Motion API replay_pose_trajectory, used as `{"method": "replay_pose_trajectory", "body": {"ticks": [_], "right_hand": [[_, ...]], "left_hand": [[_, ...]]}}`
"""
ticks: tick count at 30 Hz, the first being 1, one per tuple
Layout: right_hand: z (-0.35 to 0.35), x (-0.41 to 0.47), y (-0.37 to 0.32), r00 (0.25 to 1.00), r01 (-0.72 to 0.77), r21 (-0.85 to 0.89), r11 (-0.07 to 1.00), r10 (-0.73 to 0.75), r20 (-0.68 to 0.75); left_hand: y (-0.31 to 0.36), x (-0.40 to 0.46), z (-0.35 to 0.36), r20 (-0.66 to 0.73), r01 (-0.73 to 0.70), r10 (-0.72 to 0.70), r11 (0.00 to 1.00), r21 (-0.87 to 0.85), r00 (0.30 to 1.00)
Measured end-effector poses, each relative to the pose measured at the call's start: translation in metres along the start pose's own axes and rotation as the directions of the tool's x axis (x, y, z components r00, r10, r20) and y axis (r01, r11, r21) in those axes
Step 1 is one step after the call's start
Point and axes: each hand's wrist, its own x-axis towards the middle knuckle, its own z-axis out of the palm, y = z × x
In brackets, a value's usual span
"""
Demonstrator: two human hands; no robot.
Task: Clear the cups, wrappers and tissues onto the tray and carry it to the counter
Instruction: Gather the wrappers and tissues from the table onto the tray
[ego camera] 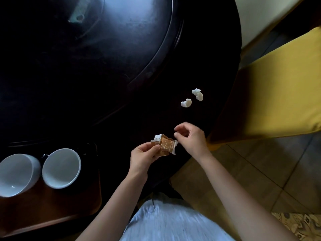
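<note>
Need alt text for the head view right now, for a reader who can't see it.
The left hand pinches a brown wrapper over a dark round table, with the right hand open beside it. Two crumpled tissues lie beyond; two white cups already sit on the tray.

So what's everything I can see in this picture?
cups: two, white, empty, side by side on the tray at left
tray: one, brown wood, lower left on the table
wrapper: one, brown and white, in the left hand
tissues: two white crumpled wads, on the table near its right edge
table: one, dark, round
cushion: one, yellow, at right
left hand: grip shut on the wrapper
right hand: fingers curled, beside the wrapper, nothing visibly held
</note>
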Motion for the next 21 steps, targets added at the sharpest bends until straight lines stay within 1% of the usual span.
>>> {"method": "replay_pose_trajectory", "body": {"ticks": [2,4,6,9,11,14,17,19,21], "right_hand": [[-0.007,0.024,0.005,0.986,0.084,-0.236,0.968,-0.115,-0.119],[-0.011,0.049,0.008,0.958,0.136,-0.402,0.906,-0.224,-0.181],[-0.011,0.071,0.01,0.957,0.132,-0.497,0.858,-0.242,-0.163],[-0.007,0.091,0.017,0.972,0.137,-0.615,0.776,-0.225,-0.067],[-0.007,0.096,0.023,0.967,0.173,-0.648,0.742,-0.252,-0.03],[-0.015,0.101,0.028,0.959,0.188,-0.61,0.77,-0.277,-0.054],[-0.027,0.103,0.026,0.955,0.119,-0.564,0.817,-0.25,-0.162],[-0.036,0.105,0.025,0.933,0.065,-0.555,0.829,-0.248,-0.261],[-0.042,0.109,0.027,0.917,0.032,-0.549,0.835,-0.242,-0.315]], "left_hand": [[0.001,0.003,-0.001,-0.012,0.005,-0.005,1.0,-0.022,1.0],[0.002,0.006,-0.003,-0.041,0.006,-0.007,1.0,-0.029,0.999],[0.004,0.008,-0.003,-0.069,0.004,-0.007,0.999,-0.04,0.998],[0.008,0.011,-0.003,-0.086,-0.001,-0.004,0.998,-0.057,0.996],[0.01,0.014,-0.004,-0.083,-0.001,-0.005,0.998,-0.067,0.997],[0.013,0.019,-0.006,-0.093,0.012,-0.02,0.997,-0.077,0.995],[0.015,0.022,-0.008,-0.099,0.017,-0.027,0.995,-0.098,0.995],[0.018,0.023,-0.008,-0.098,0.014,-0.024,0.994,-0.105,0.995],[0.02,0.025,-0.008,-0.101,0.015,-0.026,0.993,-0.113,0.995]]}}
